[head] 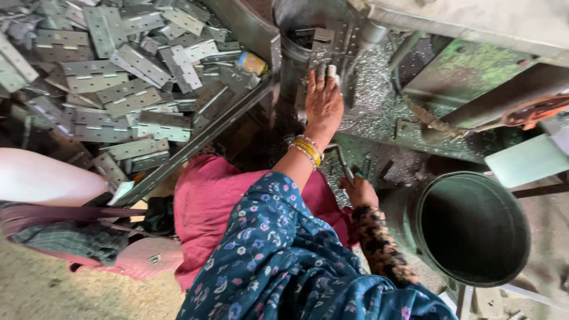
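Left hand (323, 104) presses a metal hinge (323, 56) at frame top; right hand (358, 191) grips a lever (341, 157) beside a dark bucket (471, 228).

light: soft daylight, even | glare: pale blown-out patch at left edge | shadows: deep inside bucket (473, 228) | focus: mostly sharp, edges stretched

The hinge plate (323, 52) is a flat grey metal piece with small holes. It lies on the machine bed, at the fingertips of the left hand, partly hidden by them. The lever (342, 161) is a thin bent metal rod, grey. It stands tilted, its lower end inside the right hand, near the round dark bin.
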`<move>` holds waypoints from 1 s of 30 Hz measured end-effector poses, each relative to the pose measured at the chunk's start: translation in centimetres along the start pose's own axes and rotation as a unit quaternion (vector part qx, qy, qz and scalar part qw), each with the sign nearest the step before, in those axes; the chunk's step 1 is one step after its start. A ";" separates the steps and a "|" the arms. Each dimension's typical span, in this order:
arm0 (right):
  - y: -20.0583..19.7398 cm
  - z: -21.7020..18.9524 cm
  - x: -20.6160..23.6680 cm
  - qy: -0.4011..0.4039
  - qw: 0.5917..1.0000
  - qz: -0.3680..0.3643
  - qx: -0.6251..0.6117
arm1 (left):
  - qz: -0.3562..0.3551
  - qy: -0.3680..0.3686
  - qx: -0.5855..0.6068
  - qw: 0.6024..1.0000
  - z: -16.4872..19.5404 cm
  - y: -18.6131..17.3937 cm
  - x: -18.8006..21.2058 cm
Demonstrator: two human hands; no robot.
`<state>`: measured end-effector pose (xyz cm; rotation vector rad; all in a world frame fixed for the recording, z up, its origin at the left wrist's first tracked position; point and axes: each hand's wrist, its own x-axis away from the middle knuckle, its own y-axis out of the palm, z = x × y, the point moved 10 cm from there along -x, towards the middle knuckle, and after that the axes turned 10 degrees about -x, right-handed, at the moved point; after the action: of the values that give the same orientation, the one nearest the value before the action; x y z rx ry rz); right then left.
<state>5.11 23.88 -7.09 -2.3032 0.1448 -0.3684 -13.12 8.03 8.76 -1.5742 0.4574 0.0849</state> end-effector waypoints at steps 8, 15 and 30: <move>0.2 0.3 -0.5 0.000 0.997 -0.038 0.073 | 0.052 -0.014 -0.004 0.999 0.0 -1.0 -2.1; -0.2 0.6 -0.8 -0.002 0.997 -0.025 0.069 | -0.024 0.003 0.007 1.000 -0.5 -1.0 -2.5; -3.3 -2.0 -1.0 0.009 0.992 -0.021 0.125 | 0.100 0.041 0.030 0.994 -0.9 -4.8 0.5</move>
<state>3.54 24.94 -3.57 -2.0577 0.0548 -0.4065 -11.23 6.96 13.18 -1.4735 0.6751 0.1590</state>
